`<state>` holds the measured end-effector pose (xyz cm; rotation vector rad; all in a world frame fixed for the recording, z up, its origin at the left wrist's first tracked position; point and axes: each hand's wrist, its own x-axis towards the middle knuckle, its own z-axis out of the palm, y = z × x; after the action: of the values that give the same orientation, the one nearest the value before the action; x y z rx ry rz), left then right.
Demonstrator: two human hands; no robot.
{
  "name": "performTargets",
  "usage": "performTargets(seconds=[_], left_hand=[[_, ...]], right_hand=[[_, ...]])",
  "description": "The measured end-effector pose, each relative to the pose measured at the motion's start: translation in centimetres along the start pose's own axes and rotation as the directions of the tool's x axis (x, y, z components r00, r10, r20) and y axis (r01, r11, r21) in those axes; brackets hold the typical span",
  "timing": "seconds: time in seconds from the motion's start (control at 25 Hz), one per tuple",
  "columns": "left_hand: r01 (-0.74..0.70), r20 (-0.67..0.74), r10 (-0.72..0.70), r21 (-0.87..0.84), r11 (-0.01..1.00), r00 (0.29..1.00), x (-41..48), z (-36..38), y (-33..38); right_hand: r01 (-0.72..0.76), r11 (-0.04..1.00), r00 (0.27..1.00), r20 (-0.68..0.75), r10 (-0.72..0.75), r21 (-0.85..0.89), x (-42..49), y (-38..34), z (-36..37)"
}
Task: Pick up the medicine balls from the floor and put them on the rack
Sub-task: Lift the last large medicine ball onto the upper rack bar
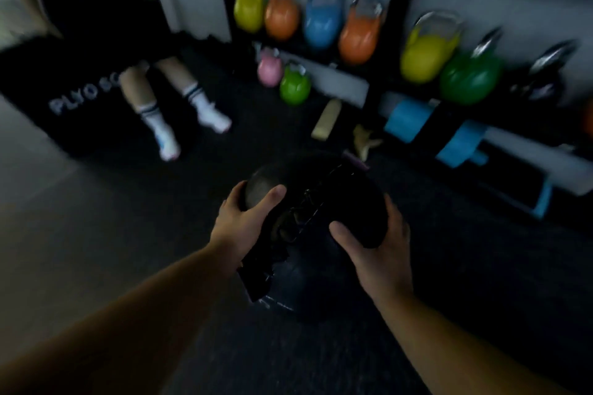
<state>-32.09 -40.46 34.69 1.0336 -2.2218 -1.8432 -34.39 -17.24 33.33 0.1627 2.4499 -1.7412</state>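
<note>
Step in hand: the person carries a black medicine ball (316, 202) toward the rack (398, 9); judged from the grip, the pick-up is done and placement is not.
Left hand (239, 224): fingers wrapped over the ball's upper left side, thumb on top, holding the ball.
Right hand (382, 250): cupped on the ball's right side, thumb across the near face, holding the ball.
Ball position: between both hands, above the dark floor (481, 282); whether it is fully clear of the floor cannot be told because of blur and low light.
Second object: a dark rounded shape (305, 292) lies below the held ball; it may be another medicine ball, but this cannot be confirmed.
Rack state: coloured kettlebells (322, 22) fill the upper shelf; blue foam rollers (407, 119) sit at the lower level. A free slot for the ball is not visible.
Floor hazards: a pink kettlebell (269, 69) and a green kettlebell (294, 86) stand at the rack's foot, with a pale block (325, 120) beside them.
Bystander: a person's legs in white socks (211, 112) stand near a black plyo box (80, 90), left of the path.
Recommended method: keep both palms opposed, hold the ball close to the body, step around the floor items, and seat the ball fully on a shelf before releasing.
Risk: a loose one-sided grip could let the ball roll off.
</note>
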Motion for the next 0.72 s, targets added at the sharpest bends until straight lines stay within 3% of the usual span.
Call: performTargets(seconds=[0.12,0.28,0.56,0.72], left_hand=[[-0.209,-0.006,0.209,-0.063,0.976,0.978,-1.5,6.0,19.6],[-0.395,-0.007,0.399,-0.163,0.904,0.917,-2.3,10.6,43.2],[-0.629,0.018,0.663,-0.298,0.718,0.748,2.2,14.3,74.4],[-0.694,0.049,0.745,-0.326,0.642,0.665,6.7,17.3,88.3]], right_hand=[[0.197,0.979,0.973,-0.133,-0.188,0.061,7.5,-13.3,-11.2],[0.413,0.908,0.883,-0.278,-0.378,0.075,15.7,-31.6,-23.2],[0.644,0.765,0.685,-0.442,-0.579,-0.005,28.5,-57.7,-34.9],[0.674,0.738,0.634,-0.495,-0.595,-0.023,35.6,-67.7,-39.2]])
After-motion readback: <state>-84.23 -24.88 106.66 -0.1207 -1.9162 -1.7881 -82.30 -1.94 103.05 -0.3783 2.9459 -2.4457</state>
